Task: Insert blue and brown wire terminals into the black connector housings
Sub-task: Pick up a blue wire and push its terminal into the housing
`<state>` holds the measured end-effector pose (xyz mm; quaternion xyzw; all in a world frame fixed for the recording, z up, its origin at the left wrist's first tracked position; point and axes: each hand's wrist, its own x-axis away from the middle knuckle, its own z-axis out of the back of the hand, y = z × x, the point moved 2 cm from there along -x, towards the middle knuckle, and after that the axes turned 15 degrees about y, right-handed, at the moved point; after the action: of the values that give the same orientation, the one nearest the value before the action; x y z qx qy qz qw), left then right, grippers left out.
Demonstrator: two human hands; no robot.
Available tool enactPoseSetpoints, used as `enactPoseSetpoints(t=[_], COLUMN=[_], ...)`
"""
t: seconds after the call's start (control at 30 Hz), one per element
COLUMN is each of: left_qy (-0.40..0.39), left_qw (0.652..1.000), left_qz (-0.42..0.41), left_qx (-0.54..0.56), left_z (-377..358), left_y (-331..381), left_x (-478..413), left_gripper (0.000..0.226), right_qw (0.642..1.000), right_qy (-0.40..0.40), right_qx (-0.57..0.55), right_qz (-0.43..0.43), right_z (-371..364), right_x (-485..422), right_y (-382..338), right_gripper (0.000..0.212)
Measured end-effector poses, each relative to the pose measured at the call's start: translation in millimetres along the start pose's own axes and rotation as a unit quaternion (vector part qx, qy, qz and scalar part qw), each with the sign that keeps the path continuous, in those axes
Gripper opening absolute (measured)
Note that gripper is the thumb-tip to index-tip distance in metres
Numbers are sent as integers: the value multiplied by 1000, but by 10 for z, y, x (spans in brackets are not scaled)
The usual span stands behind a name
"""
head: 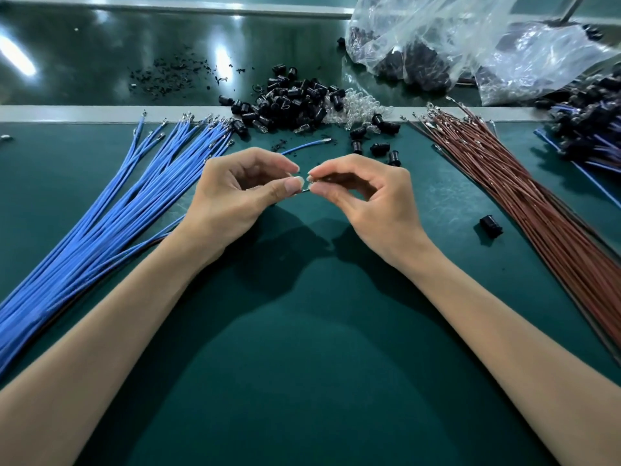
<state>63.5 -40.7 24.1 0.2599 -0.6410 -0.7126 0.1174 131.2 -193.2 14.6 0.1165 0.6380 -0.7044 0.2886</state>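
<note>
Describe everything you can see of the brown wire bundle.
The brown wires are many thin, reddish-brown insulated strands lying loosely side by side on the right of the green mat. They run diagonally from the grey strip to the near right edge. Small silvery terminals tip their far ends. A lone black housing lies beside them, apart; neither the left hand nor the right hand touches them.
</note>
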Motion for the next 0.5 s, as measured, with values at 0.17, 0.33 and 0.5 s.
enactPoseSetpoints(t=[0.17, 0.33, 0.5], left_qy=[7, 2, 0], left_qw=[994, 972, 964], left_qz=[95, 212, 250], left_qx=[53, 105, 90], left_z=[-68, -31, -80], left_y=[-2, 1, 4], left_x=[14, -27, 10], left_gripper=[21, 29, 35], right_qw=[1000, 999, 999], right_qy=[8, 16, 32], right_qx=[-15, -22, -35], right_qz=[10, 16, 2], right_z=[14, -2, 1], right_x=[-7, -5, 10], right_y=[-16, -30, 1], right_gripper=[22, 25, 32])
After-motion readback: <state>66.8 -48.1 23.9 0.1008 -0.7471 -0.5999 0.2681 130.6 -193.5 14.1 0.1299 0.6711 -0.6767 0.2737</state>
